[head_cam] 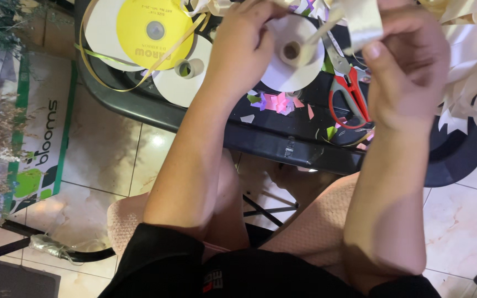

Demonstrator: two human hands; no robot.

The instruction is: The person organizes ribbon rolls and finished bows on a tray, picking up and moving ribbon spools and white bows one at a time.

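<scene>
Here, the black tray (pixel 282 144) serves as the reference landmark; it lies across the upper part of the head view, above the person's knees. The left hand (pixel 244 47) is positioned over the centre of the tray, with its fingers curled down around a white ribbon spool (pixel 293 66), gripping the spool at its left edge; the spool's cardboard core faces the camera. The right hand (pixel 409 66) is raised over the right portion of the tray, fingers and thumb pinched closed on a strip of cream ribbon (pixel 362 22) that runs from the spool toward the upper edge of the view. Red-handled scissors (pixel 349 96) lie on the tray between the two hands, just right of the spool, blades pointing away from the person; small scraps of pink, green and purple paper (pixel 277 102) lie on the tray directly below the spool. At the left end of the tray, a large spool with a yellow label (pixel 150 30) rests beside a smaller white spool (pixel 186 74), the two overlapping; a loose yellow ribbon loops around them. At the right end of the tray, a heap of cut cream ribbon pieces (pixel 476 77) spills over the rim. Below the tray, a pale tiled floor (pixel 100 149) is visible.
</scene>
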